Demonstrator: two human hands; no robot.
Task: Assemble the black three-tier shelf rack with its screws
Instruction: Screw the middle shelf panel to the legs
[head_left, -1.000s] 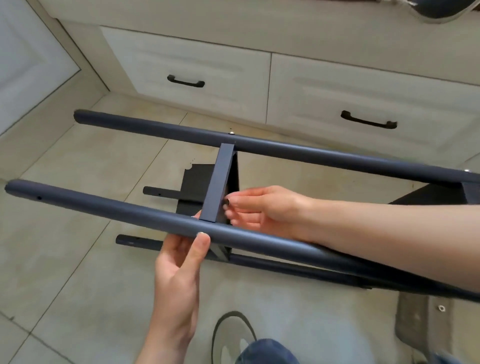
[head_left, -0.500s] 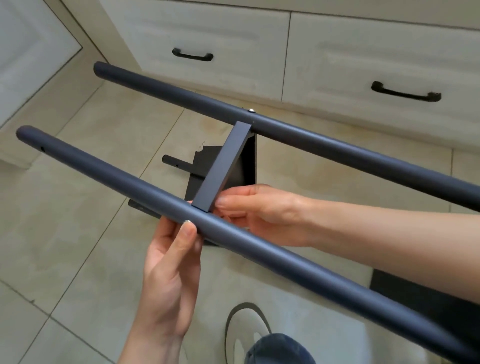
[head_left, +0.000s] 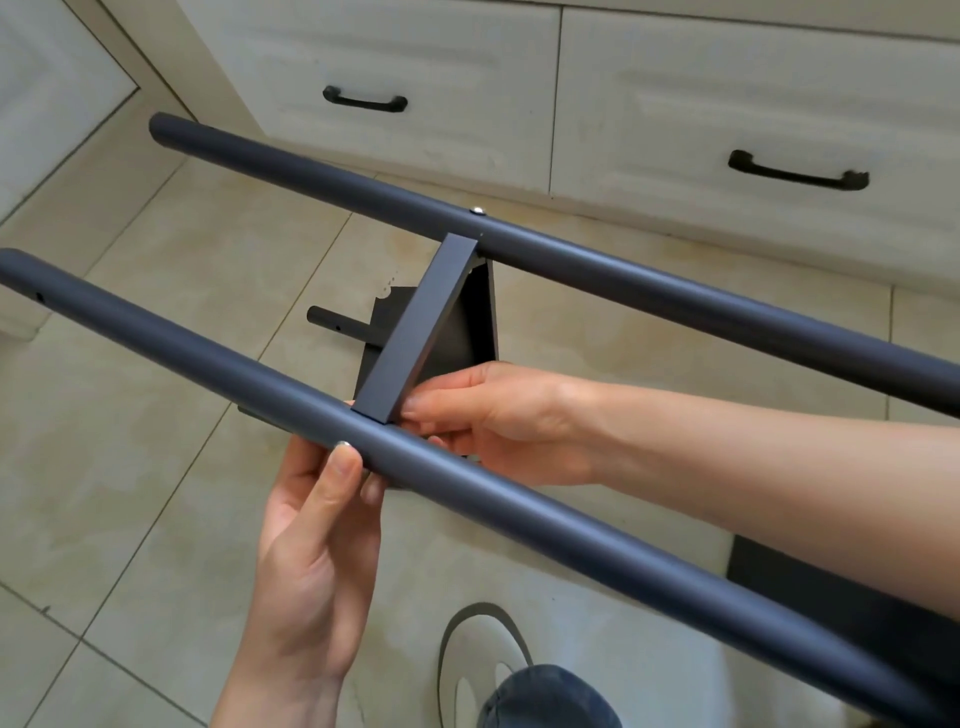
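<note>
Two long dark tubes of the rack run across the view, the near tube (head_left: 519, 499) and the far tube (head_left: 675, 291). A black shelf panel (head_left: 415, 327) spans between them on edge. A silver screw head (head_left: 476, 210) sits on the far tube above the panel's far end. My left hand (head_left: 311, 561) holds the near tube from below, thumb on top beside the joint. My right hand (head_left: 498, 415) reaches in between the tubes and pinches the panel's near end where it meets the near tube. Its thumb and anything in its fingertips are hidden.
A lower tube (head_left: 332, 318) of the rack pokes out behind the panel above the tiled floor. White cabinet drawers with black handles (head_left: 363, 101) stand close behind. My shoe (head_left: 483, 660) is at the bottom, and a dark flat piece (head_left: 779, 582) lies at the right.
The rack frame has come closer and higher in view. My right fingertips have slid down the panel's edge to its joint with the near tube. My left hand keeps its hold.
</note>
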